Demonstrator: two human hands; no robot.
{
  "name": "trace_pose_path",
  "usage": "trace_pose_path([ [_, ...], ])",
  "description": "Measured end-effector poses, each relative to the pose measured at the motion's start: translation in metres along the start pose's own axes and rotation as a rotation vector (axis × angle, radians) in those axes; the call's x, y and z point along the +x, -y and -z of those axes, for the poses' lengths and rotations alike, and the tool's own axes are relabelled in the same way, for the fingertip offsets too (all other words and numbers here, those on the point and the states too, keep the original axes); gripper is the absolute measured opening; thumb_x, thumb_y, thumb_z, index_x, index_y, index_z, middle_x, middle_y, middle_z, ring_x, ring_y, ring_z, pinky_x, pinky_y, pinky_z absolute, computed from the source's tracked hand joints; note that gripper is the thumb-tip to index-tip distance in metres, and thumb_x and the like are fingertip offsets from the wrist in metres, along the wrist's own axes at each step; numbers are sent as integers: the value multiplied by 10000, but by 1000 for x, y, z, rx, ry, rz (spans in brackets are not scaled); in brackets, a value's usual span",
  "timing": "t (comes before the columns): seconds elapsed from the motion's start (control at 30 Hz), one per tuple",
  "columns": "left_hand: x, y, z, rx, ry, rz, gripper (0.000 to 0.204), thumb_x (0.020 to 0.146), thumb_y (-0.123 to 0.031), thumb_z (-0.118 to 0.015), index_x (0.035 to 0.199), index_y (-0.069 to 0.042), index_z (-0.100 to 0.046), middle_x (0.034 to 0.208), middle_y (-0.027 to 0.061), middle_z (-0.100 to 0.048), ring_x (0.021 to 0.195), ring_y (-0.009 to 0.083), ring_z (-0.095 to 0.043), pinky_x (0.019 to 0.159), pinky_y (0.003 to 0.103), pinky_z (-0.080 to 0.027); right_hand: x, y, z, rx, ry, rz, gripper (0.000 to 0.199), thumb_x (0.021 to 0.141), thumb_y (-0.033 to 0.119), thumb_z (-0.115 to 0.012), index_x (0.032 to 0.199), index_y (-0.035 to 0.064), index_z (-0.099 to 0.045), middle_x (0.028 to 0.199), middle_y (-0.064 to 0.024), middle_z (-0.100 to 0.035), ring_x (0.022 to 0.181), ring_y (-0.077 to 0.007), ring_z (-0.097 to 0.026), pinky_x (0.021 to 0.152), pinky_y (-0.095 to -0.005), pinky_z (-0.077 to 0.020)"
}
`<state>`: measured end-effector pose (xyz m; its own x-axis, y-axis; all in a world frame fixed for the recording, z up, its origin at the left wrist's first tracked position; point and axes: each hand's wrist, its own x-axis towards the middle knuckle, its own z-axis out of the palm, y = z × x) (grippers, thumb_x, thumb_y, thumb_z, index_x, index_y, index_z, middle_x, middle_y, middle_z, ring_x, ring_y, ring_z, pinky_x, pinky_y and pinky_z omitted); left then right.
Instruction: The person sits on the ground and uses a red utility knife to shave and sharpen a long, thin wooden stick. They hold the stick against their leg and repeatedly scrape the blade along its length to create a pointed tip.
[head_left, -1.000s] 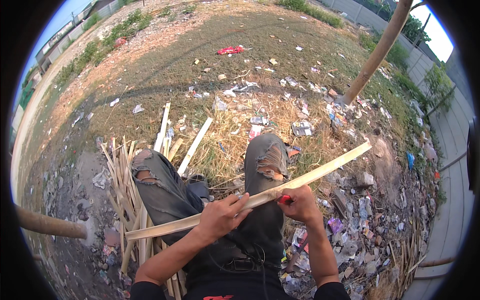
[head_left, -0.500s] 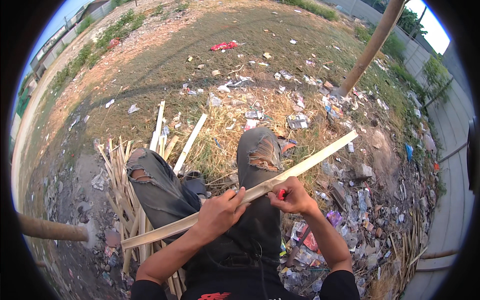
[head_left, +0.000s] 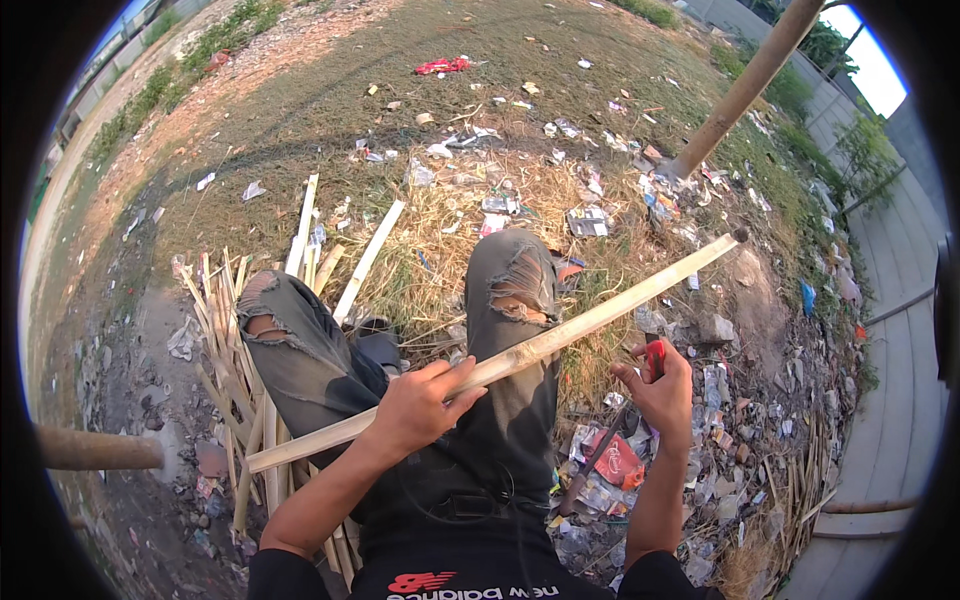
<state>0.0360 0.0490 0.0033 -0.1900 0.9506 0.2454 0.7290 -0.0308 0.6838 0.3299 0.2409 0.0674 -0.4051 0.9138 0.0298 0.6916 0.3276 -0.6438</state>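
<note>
A long pale bamboo strip (head_left: 590,322) slants across my thighs, its far end raised toward the right and its near end over my left forearm's side. My left hand (head_left: 415,405) is closed around the strip a little below its middle. Off the strip to the right, my right hand (head_left: 662,392) grips a small red tool (head_left: 655,358), mostly hidden by the fingers; I cannot make out its working end. A gap separates this hand from the strip.
Split bamboo strips (head_left: 235,385) lie heaped by my left leg, with longer ones (head_left: 368,262) beyond my feet. Litter (head_left: 615,465) covers the ground at right. A wooden post (head_left: 735,100) stands at the far right, another (head_left: 105,449) at left; a concrete wall (head_left: 880,400) runs along the right.
My right hand has come off the bamboo strip and moved right with the red tool. The strip's far end has shifted right and slightly up; my left hand still holds it.
</note>
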Motion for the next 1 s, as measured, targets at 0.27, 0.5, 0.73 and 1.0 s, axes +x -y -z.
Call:
trace_pose_path([
  [0.27,3,-7,6,31,48,4,503,951,-320,-801,1331,-4,-706,881,155,-685,727,349,-678,654,430,-542,-21,26,-89,162,-8,65,423,1121,364,-530,952,-18,-600,684,-223,-592,597,-395,-585,602,-480,-449],
  [0.5,6,-9,6,19,62,39,485,963,-323,-785,1340,-29,-705,883,150,-677,743,349,-676,662,434,-533,-18,27,-105,167,-3,79,445,1117,371,-517,916,-9,-630,683,-261,-611,658,-483,-629,615,-531,-453],
  [0.73,8,-7,5,-15,82,42,478,968,-322,-777,1324,-10,-709,883,158,-674,759,359,-674,682,440,-532,-24,37,-114,327,55,115,412,1111,339,-541,930,-15,-650,630,-224,-571,577,-416,-612,565,-474,-440],
  [1.0,12,-3,9,-127,106,60,471,970,-326,-781,1282,22,-727,870,173,-680,768,354,-681,704,426,-534,-14,27,-109,397,229,-15,505,1099,400,-582,878,-46,-666,583,-119,-482,545,-187,-479,561,-383,-406],
])
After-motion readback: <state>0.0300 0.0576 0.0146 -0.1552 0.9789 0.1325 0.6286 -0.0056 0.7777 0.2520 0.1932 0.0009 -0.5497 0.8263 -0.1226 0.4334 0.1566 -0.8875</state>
